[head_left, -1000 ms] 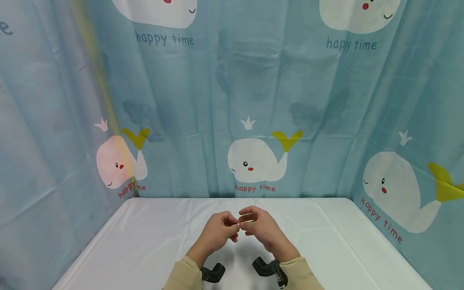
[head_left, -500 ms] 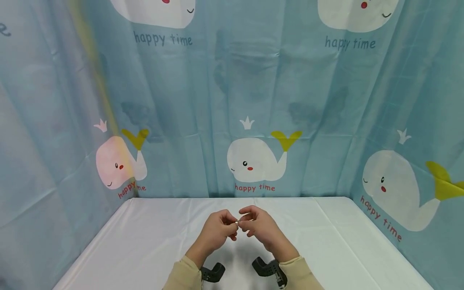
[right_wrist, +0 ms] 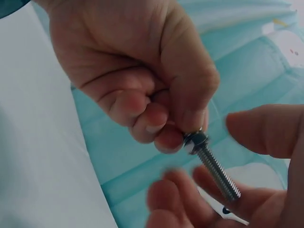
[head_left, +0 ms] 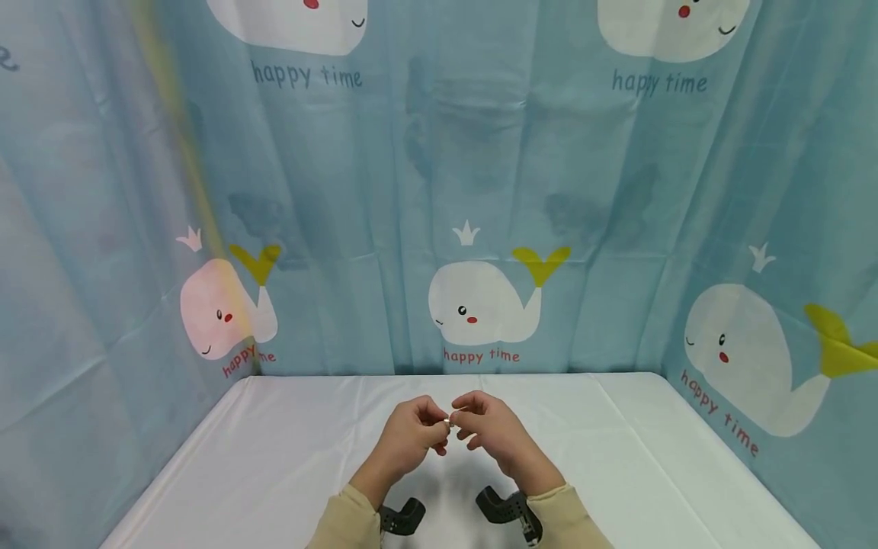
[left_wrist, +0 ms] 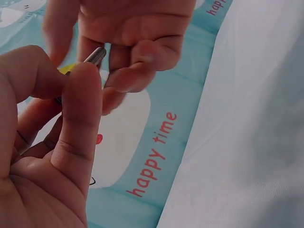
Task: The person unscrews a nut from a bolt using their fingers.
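Observation:
A silver threaded bolt [right_wrist: 218, 173] sticks out from my left hand [head_left: 410, 438], whose thumb and index finger pinch it at its thicker end. In the right wrist view a hex-shaped metal collar [right_wrist: 195, 141] sits right at those fingertips. The bolt's bare threads [left_wrist: 97, 55] point toward my right hand [head_left: 499, 433]. That hand's thumb [right_wrist: 259, 130] stands off to one side of the shank, and its fingers lie loosely bent on the other side, near the threaded tip. Both hands are above the white table, close together. The pinched end is partly hidden by the left fingers.
A white cloth covers the table [head_left: 309, 457]. Behind it and along both sides hangs a light blue curtain [head_left: 343, 305] with whale prints. Black camera mounts [head_left: 403, 517] sit at both wrists, below the beige sleeves [head_left: 351, 518].
The left hand keeps its pinch and hardly moves. The right thumb and fingertips shift slightly beside the bolt, and a bit of bright metal now shows between the hands.

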`<action>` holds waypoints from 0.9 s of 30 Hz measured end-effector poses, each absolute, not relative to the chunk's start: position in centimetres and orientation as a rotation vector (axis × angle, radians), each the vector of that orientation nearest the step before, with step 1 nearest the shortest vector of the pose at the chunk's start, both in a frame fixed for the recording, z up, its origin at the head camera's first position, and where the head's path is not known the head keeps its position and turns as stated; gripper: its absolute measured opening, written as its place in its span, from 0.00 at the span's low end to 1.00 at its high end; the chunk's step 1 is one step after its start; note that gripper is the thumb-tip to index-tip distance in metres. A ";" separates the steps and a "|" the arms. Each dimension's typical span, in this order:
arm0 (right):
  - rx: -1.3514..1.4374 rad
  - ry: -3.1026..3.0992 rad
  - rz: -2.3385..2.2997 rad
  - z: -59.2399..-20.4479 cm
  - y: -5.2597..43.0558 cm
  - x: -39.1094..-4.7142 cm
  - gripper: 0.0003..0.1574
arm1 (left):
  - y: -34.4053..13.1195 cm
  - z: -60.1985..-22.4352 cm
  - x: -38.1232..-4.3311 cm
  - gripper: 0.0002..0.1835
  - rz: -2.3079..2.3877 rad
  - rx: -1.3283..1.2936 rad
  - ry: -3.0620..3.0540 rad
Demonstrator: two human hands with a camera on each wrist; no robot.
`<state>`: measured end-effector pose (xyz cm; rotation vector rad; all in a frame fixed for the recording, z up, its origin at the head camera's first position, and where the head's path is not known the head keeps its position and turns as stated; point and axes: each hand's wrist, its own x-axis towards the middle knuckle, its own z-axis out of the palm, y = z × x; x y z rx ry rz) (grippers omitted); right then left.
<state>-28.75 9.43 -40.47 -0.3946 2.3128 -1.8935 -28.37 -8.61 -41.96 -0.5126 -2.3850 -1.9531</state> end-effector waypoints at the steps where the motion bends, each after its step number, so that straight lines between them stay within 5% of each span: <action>1: -0.392 2.309 -1.886 -40.6 9.4 -28.7 0.17 | -8.6 -42.0 -28.3 0.03 -1.956 -0.511 -2.386; 27: -0.430 2.381 -1.857 -40.2 9.1 -28.3 0.12 | -8.7 -41.9 -28.1 0.03 -1.926 -0.541 -2.357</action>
